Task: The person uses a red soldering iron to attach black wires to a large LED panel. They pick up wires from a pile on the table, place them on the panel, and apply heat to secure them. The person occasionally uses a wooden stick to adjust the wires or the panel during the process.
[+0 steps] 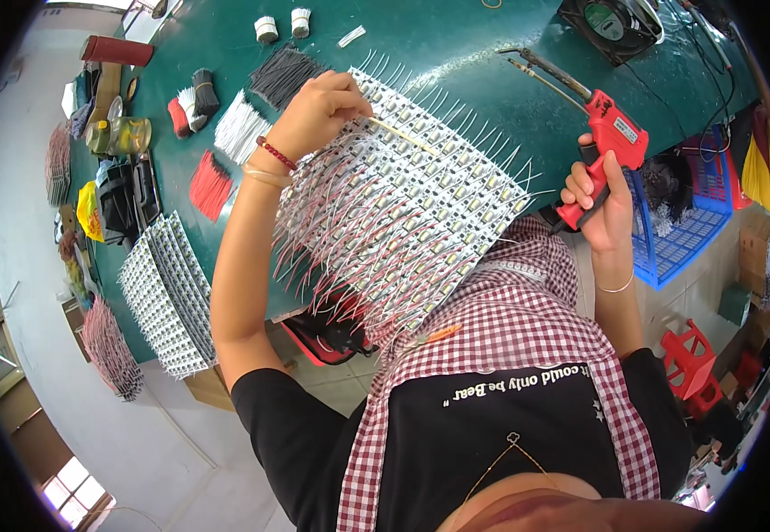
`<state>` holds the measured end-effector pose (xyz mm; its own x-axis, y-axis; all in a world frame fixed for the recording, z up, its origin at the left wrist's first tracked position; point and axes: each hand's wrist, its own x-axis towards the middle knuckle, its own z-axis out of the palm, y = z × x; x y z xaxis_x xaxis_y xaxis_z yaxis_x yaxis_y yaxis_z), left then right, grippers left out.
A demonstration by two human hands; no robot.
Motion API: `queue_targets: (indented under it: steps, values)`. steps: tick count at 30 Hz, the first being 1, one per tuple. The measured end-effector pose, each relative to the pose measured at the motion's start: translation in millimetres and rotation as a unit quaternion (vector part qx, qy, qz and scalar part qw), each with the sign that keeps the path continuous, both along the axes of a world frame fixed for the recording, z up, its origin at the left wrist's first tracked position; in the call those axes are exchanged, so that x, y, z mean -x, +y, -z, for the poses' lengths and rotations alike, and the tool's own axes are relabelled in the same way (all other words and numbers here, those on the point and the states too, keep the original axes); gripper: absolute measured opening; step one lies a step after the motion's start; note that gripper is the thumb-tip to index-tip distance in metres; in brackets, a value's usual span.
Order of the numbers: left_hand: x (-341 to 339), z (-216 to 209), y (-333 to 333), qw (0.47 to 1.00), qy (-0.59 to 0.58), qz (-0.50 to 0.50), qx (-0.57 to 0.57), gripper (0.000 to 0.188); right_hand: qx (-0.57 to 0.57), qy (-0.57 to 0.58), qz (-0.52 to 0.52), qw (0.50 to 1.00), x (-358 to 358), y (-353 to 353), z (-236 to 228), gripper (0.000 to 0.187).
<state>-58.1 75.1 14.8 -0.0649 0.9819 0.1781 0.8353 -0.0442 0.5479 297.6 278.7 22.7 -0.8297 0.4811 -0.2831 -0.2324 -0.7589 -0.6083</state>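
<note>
A large panel of small LED circuit boards [420,191] lies tilted at the table's near edge, by my lap. Thin red and white wires hang off its left side, and white wires stick up along its far edge. My left hand [332,97] is over the panel's far left corner, fingers pinched on a thin pale stick [407,137] that lies across the boards. My right hand [600,191] grips the handle of a red soldering gun [614,133]. Its metal tip and a thin feed tube point up and left, raised apart from the panel.
Loose black [286,75], white [241,127] and red wires [210,186] lie beside my left arm on the green table [456,35]. A stack of panels [168,297] is at left. A fan [616,31] stands far right; a blue rack [682,235] is below.
</note>
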Motion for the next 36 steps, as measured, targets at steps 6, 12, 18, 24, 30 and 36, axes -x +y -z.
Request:
queue_targets:
  steps: [6,12,18,24,30,36]
  values:
    - [-2,-1,1,1.000,-0.002,-0.002,0.005,0.020,0.003,0.005,-0.003,1.000,1,-1,2,0.038]
    - [-1,0,2,1.000,0.017,0.002,0.005,0.016,0.000,0.002,0.002,1.000,1,-1,1,0.037]
    - [-6,1,7,1.000,0.005,0.016,-0.010,0.015,0.000,-0.006,0.004,1.000,1,-2,2,0.037]
    - [-15,0,14,1.000,-0.014,0.024,-0.013,0.015,-0.001,-0.007,0.006,1.000,1,-2,3,0.037]
    - [-11,1,14,0.999,-0.017,0.032,0.015,0.019,0.002,-0.006,0.008,1.000,2,-3,3,0.037]
    - [-11,3,14,0.999,-0.014,0.032,0.004,0.017,0.006,0.002,0.004,1.000,2,-2,4,0.037]
